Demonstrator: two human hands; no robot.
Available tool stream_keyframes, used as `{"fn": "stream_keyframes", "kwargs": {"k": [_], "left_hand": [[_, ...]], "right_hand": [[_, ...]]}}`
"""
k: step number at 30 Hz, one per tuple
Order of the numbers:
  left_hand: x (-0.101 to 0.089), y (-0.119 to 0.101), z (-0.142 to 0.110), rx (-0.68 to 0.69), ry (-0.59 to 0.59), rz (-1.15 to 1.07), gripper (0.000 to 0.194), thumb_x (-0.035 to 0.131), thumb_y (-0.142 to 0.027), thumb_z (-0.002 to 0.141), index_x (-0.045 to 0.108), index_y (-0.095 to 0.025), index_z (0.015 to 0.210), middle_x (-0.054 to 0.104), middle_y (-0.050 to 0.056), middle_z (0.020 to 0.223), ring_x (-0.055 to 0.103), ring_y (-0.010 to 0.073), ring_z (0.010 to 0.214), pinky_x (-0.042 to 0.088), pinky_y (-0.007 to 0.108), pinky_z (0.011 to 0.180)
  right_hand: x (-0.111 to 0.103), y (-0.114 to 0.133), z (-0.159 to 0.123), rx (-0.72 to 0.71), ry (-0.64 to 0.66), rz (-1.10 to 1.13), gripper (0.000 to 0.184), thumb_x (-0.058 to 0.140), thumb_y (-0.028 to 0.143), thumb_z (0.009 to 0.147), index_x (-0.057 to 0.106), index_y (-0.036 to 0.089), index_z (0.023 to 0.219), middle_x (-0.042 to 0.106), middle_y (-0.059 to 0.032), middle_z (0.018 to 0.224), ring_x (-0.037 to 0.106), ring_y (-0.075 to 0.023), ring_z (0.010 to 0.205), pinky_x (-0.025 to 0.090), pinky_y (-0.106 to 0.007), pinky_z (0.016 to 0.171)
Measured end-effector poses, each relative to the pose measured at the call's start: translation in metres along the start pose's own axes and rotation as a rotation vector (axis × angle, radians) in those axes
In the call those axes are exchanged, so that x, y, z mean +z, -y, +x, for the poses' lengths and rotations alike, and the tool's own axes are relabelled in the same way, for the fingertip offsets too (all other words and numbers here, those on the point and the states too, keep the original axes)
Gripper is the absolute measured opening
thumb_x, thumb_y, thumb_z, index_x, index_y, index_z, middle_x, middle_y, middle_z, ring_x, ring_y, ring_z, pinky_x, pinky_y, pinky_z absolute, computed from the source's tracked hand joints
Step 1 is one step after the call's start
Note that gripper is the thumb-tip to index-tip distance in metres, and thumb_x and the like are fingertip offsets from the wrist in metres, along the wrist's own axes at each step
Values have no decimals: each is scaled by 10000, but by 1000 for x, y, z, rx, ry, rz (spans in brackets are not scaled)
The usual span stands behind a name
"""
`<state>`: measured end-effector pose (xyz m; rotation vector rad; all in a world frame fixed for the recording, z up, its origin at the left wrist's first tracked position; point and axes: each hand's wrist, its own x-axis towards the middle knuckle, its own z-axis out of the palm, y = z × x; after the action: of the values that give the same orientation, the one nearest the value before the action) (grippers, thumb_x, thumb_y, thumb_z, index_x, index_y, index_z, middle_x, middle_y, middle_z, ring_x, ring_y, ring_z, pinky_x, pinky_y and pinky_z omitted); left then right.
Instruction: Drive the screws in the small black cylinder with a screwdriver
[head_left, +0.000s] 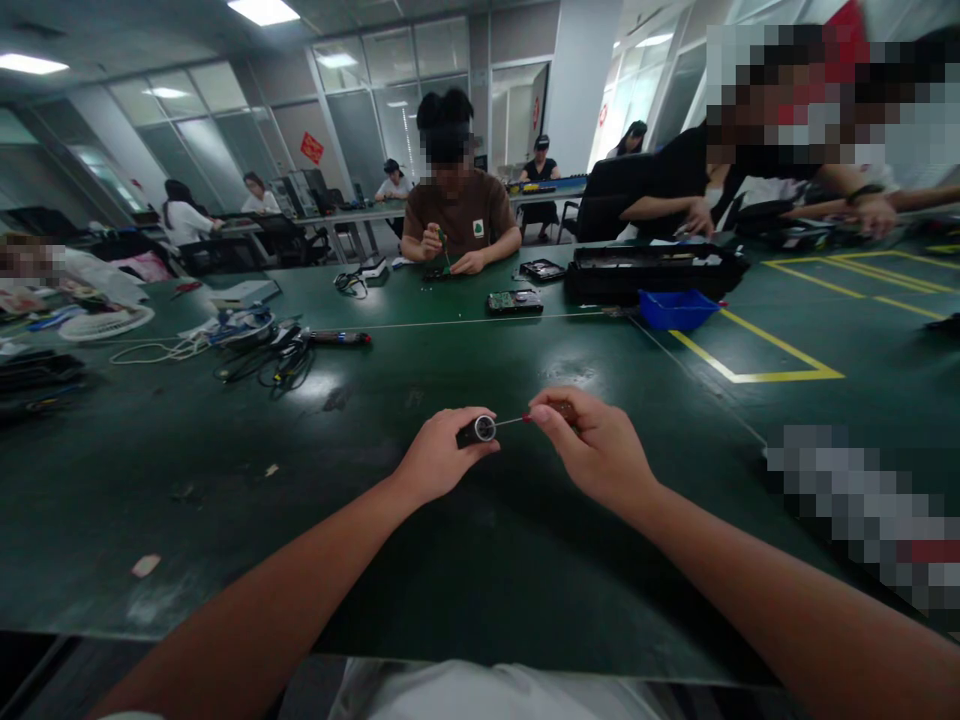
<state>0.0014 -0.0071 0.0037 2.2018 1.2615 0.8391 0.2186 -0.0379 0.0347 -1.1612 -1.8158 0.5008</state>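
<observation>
My left hand [442,450] is closed around a short black cylindrical part [477,431] with a silvery ring at its round end. That end faces to the right and toward me; its inner detail is too small to make out. In my right hand [592,440] is a screwdriver [514,420], its handle mostly covered by my fingers. The thin metal shaft points left and its tip meets the ringed end of the black part. Both hands are just above the green table [420,590].
Across the table a person [461,210] works with a green-handled tool. Hard drives [515,301], a blue bin [677,309] and a long black case [652,272] lie ahead. Cables [277,350] and a dark red-tipped tool [341,338] lie left. Other people sit at right.
</observation>
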Motion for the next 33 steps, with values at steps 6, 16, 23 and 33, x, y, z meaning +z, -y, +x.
{"fn": "stream_keyframes", "kwargs": {"k": [6, 16, 23, 33], "left_hand": [[2, 5, 0, 3, 5, -21, 362, 761, -305, 818, 670, -264, 1166, 693, 13, 1139, 616, 222, 1053, 445, 356, 930], [0, 5, 0, -3, 41, -24, 352, 687, -358, 879, 634, -281, 1218, 677, 12, 1191, 611, 236, 1077, 436, 387, 947], [2, 7, 0, -7, 66, -25, 363, 717, -308, 854, 642, -250, 1205, 676, 26, 1204, 603, 236, 1119, 426, 384, 1000], [1, 5, 0, -22, 71, -20, 361, 712, -314, 856, 647, -264, 1208, 677, 30, 1192, 602, 244, 1105, 429, 410, 1004]], "right_hand": [[-5, 7, -4, -73, 88, -63, 175, 467, 288, 986, 593, 215, 1083, 647, -1, 779, 606, -156, 663, 428, -277, 588], [-3, 9, -2, 8, 26, -103, 269, 416, 320, 1006, 529, 199, 1219, 640, -12, 778, 577, -163, 614, 412, -291, 564], [-2, 7, -1, 30, 85, -130, 263, 382, 373, 1023, 578, 218, 1106, 667, -17, 787, 597, -171, 612, 407, -304, 563], [-3, 8, 2, 54, 42, -95, 251, 425, 383, 1005, 603, 209, 973, 611, 1, 704, 578, -161, 600, 405, -291, 559]]}}
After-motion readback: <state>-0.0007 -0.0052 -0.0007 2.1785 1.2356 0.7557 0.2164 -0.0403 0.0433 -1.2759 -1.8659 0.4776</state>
